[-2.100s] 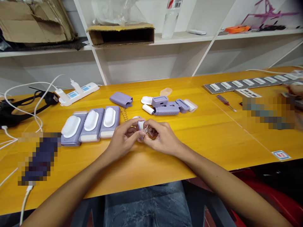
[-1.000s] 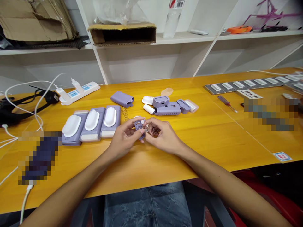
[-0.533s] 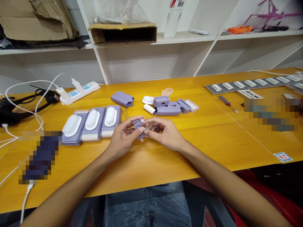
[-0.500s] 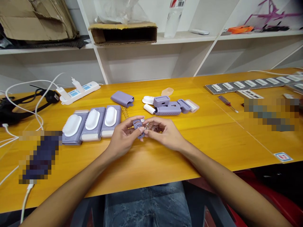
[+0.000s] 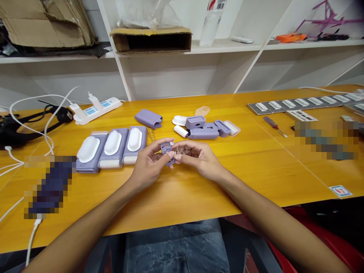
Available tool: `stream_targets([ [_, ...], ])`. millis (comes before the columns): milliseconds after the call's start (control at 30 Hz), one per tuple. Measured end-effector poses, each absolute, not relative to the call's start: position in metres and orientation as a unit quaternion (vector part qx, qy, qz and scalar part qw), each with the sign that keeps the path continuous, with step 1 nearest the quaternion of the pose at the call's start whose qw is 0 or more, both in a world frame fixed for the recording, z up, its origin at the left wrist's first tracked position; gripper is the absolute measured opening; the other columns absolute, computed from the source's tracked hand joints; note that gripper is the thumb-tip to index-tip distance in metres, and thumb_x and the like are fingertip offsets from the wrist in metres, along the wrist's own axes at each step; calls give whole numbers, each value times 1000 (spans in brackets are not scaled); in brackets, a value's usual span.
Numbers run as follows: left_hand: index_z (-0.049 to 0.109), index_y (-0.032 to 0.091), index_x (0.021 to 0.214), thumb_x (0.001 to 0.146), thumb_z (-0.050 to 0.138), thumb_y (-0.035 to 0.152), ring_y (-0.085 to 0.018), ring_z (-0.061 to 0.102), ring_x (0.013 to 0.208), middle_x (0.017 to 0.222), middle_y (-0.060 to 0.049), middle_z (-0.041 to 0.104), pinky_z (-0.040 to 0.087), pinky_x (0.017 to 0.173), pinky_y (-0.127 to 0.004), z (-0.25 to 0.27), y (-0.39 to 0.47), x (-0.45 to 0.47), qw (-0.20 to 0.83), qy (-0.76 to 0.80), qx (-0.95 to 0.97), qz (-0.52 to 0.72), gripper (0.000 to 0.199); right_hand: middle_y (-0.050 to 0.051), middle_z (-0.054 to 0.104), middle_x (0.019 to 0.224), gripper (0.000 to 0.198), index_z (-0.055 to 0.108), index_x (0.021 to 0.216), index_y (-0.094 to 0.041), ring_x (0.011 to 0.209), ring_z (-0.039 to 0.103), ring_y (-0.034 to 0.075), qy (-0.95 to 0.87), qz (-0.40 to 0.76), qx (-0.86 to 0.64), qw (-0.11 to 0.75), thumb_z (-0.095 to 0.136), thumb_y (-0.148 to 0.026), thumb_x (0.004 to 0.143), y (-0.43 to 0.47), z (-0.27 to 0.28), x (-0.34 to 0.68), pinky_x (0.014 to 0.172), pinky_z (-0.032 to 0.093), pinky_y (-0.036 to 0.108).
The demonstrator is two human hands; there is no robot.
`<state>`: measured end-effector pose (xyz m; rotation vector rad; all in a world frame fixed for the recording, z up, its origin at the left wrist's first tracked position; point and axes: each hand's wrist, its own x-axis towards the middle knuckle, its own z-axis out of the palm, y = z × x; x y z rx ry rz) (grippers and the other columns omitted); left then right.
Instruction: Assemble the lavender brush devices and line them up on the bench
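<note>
My left hand (image 5: 150, 161) grips a small purple plastic part (image 5: 165, 148) with an opening in it, thumb pressed on its face. Beside it, my right hand (image 5: 200, 159) is closed round a coiled metal spring (image 5: 184, 151), its thumb and fingertips meeting the purple part. The exact joint between spring and part is hidden by my fingertips. To the left lie three purple cases with white bristled brush heads (image 5: 113, 143). Behind my hands are a hollow purple shell (image 5: 148, 118), another loose spring (image 5: 151, 134) and a purple case body (image 5: 203, 131) with loose pieces round it.
A white power strip (image 5: 98, 111) with plugs and cables stands at the back left. On the right are a screwdriver (image 5: 275, 126) and a long metal strip (image 5: 308, 102) with white pieces. Shelves behind hold a cardboard box (image 5: 152, 41) and a bottle (image 5: 210, 26).
My hands stay together in nearly the same place, with only slight finger movement. The whole view has shifted a little; the things on the table lie as before.
</note>
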<state>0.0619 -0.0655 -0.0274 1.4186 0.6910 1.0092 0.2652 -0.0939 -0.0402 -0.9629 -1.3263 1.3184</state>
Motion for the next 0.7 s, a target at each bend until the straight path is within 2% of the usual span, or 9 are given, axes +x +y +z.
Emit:
stream_targets([
  [167, 74, 20, 128, 93, 81, 30, -14, 70, 78, 103, -5, 76, 66, 70, -28, -27, -65, 60, 579, 311, 615, 435, 38, 3, 78, 94, 38, 77, 117, -23, 83, 72, 19, -564, 531, -387, 500, 88, -34, 82, -95, -37, 265, 81, 59, 36],
  [400, 74, 21, 127, 92, 82, 32, -15, 72, 81, 103, -5, 76, 66, 69, -28, -29, -65, 61, 579, 308, 616, 438, 37, 0, 67, 80, 37, 75, 118, -22, 65, 56, 14, -619, 438, -431, 490, 83, -37, 85, -100, -37, 260, 59, 46, 28],
  [567, 74, 21, 127, 91, 84, 32, -16, 73, 85, 106, -6, 77, 66, 68, -26, -28, -66, 62, 591, 308, 604, 438, 39, -2, 63, 74, 32, 77, 115, -21, 61, 52, 13, -626, 410, -442, 495, 81, -36, 87, -100, -38, 258, 56, 44, 28],
  [700, 73, 21, 127, 92, 82, 32, -16, 74, 85, 106, -6, 77, 66, 67, -26, -28, -66, 62, 587, 312, 608, 434, 38, -2, 64, 75, 30, 75, 115, -21, 62, 54, 14, -646, 387, -440, 490, 79, -34, 89, -100, -40, 260, 57, 45, 28],
])
